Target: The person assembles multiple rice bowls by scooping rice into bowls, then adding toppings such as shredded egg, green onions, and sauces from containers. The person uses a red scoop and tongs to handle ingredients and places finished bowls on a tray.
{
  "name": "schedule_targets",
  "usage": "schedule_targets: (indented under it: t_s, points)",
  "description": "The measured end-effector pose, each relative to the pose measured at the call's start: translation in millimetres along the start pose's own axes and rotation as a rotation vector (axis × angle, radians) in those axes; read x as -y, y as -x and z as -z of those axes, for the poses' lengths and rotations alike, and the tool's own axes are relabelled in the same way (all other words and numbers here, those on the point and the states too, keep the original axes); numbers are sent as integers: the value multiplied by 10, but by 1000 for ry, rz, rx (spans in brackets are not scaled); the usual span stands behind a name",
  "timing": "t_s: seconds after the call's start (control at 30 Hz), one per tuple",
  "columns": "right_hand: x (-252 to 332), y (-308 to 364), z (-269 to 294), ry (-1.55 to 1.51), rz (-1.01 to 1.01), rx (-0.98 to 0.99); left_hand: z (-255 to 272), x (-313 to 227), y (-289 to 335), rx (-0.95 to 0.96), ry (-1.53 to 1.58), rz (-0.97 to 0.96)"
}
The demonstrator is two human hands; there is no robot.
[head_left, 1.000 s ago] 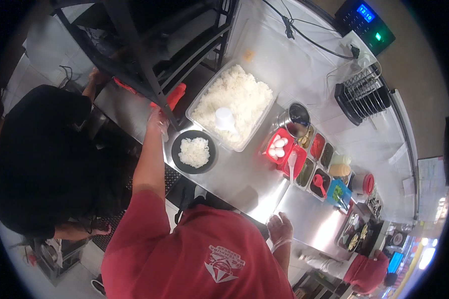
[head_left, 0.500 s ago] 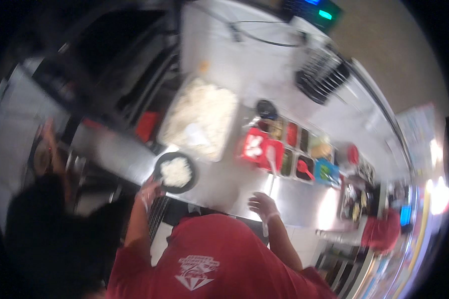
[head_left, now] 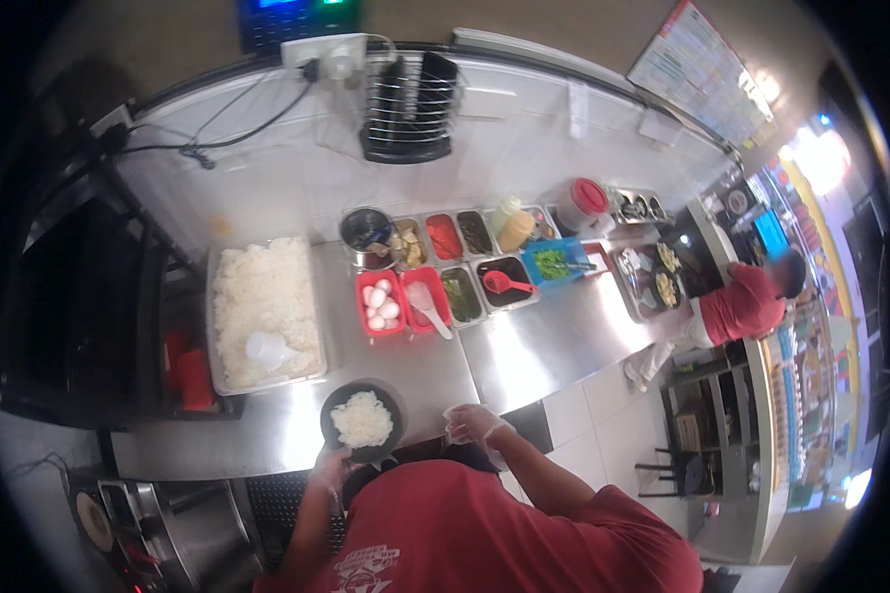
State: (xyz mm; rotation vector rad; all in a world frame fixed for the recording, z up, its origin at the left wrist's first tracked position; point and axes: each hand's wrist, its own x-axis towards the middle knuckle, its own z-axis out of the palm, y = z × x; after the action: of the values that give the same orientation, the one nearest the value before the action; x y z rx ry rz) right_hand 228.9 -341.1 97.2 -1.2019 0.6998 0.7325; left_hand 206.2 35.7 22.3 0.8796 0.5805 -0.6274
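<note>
A black bowl (head_left: 332, 403) with a mound of white rice (head_left: 363, 420) in it is at the counter's front edge. My left hand (head_left: 334, 470), in a clear glove, grips the bowl's near-left rim. To the right of the bowl, my right hand (head_left: 473, 424), also gloved, hovers by the counter edge with its fingers loosely apart and nothing visible in them. Beyond the bowl stands a large clear tub of rice (head_left: 267, 267), a white scoop (head_left: 270, 350) lying in it.
Red containers hold eggs (head_left: 381, 305) and a pale spatula (head_left: 432, 309). Several topping pans stand behind, one with a red scoop (head_left: 504, 283), beside a blue container of greens (head_left: 551, 263). A wire rack (head_left: 411, 109) hangs on the wall. Another person (head_left: 747, 306) stands at far right.
The view has turned, bringing more of the counter and wall into sight. My left hand still holds the bowl of rice. My right hand is now closer to the bowl.
</note>
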Motion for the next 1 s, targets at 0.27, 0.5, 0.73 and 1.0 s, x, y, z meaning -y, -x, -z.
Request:
schedule_targets:
  t_s: [0.27,0.5,0.73,1.0]
  points:
    - [-435,510,1192,-148,35,-224,-1132,394,-840,139,-249,323]
    - [-629,873,2519,-219,35,-335,-2892,880,-1393,74,-169,544]
    - [-2000,1236,4270,-269,12,-603,-3560,381,-1606,396,-989,481]
    - [-3711,2037,5145,-113,-329,-651,-6834,-1426,-1820,264,-611,-503]
